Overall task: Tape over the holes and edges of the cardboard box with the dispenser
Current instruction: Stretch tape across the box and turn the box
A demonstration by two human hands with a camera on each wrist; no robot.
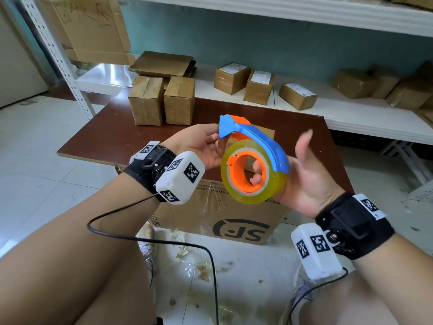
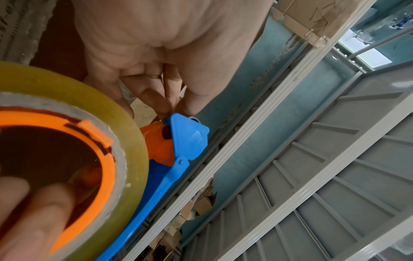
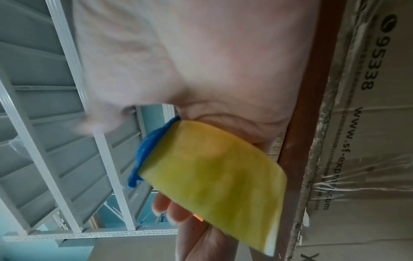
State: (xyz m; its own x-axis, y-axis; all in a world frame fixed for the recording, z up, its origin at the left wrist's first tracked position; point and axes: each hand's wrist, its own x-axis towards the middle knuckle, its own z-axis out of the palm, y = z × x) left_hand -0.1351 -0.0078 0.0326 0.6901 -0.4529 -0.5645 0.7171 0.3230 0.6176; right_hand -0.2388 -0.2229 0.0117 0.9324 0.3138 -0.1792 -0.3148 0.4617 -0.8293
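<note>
The dispenser (image 1: pixel 254 158), blue and orange with a yellowish tape roll, is held in the air above the box (image 1: pixel 220 214), which stands on the floor against the near edge of the brown counter (image 1: pixel 112 134). The right hand (image 1: pixel 307 181) grasps it, fingers curled through the roll's core. The left hand (image 1: pixel 199 146) pinches the dispenser's blue tip.

The dispenser (image 1: pixel 257 141) is blue and orange, its tape roll (image 1: pixel 255 193) yellowish. The box (image 1: pixel 234 219) is brown with black print, the surface (image 1: pixel 121 134) dark reddish-brown.
</note>
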